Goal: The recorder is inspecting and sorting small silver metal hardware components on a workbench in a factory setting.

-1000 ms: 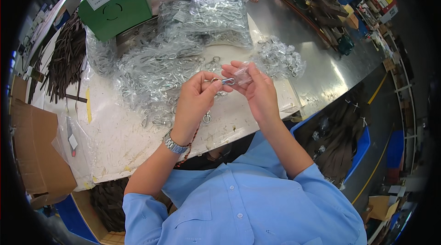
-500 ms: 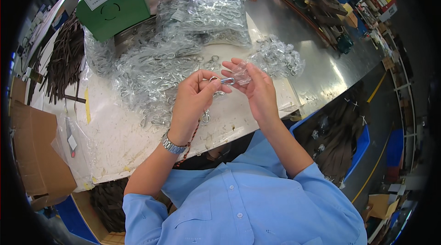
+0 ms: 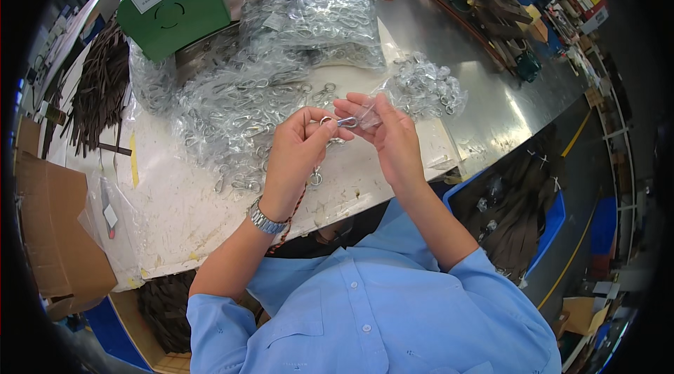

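Observation:
Between thumb and fingers, my left hand (image 3: pixel 295 153) pinches a silver snap hook (image 3: pixel 347 122) by its ring end, its other end pointing right. My right hand (image 3: pixel 400 153), palm turned up and inward, has a small clear plastic bag (image 3: pixel 370 117) between thumb and fingers. The bag's edge meets the hook's free end; whether the tip is inside cannot be made out. Behind my left hand spreads a heap of snap hooks in clear bags (image 3: pixel 225 111). A few loose snap hooks (image 3: pixel 246 183) lie at its near edge. Crumpled clear packets (image 3: pixel 425 86) with metal pieces lie beyond my right hand.
A green machine (image 3: pixel 175 9) stands at the back left, beside large bags of hooks (image 3: pixel 330 19). Dark brown straps (image 3: pixel 98 86) hang at the left, above a cardboard box (image 3: pixel 63 226). A blue bin (image 3: pixel 551 234) of dark straps sits below the table at right.
My right hand has shifted slightly left, bringing the plastic bag against the hook's end. A corner of the film now sticks up. The left hand has barely moved.

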Demonstrator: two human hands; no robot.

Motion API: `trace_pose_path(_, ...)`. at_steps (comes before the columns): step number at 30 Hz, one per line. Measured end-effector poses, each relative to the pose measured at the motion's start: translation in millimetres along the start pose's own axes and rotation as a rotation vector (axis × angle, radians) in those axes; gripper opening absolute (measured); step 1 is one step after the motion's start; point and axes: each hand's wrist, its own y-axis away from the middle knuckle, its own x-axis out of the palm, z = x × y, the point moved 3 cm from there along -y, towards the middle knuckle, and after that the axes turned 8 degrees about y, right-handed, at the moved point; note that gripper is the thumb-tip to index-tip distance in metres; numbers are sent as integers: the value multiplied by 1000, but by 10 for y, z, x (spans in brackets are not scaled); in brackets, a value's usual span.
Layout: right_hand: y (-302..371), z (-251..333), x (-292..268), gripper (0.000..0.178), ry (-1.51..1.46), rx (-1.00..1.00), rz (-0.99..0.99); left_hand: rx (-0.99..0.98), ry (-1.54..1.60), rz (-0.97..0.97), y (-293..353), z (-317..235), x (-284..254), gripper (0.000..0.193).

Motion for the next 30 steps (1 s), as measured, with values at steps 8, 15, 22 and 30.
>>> trace_pose_path(8, 35, -36, 101, 53, 7, -8, -28, -6, 42, 37, 24, -11, 23, 16)
trace_pose_path(15, 121, -72, 207, 54, -46, 8, 2, -64, -108, 11, 21, 81, 27, 15)
trace_pose_path(22, 156, -131, 277, 54, -152, -3, 126, -53, -70, 45, 16, 89, 25, 18)
trace_pose_path(30, 87, -94, 84, 48, 132, -58, 131, -75, -235, 185, -64, 80, -75, 24)
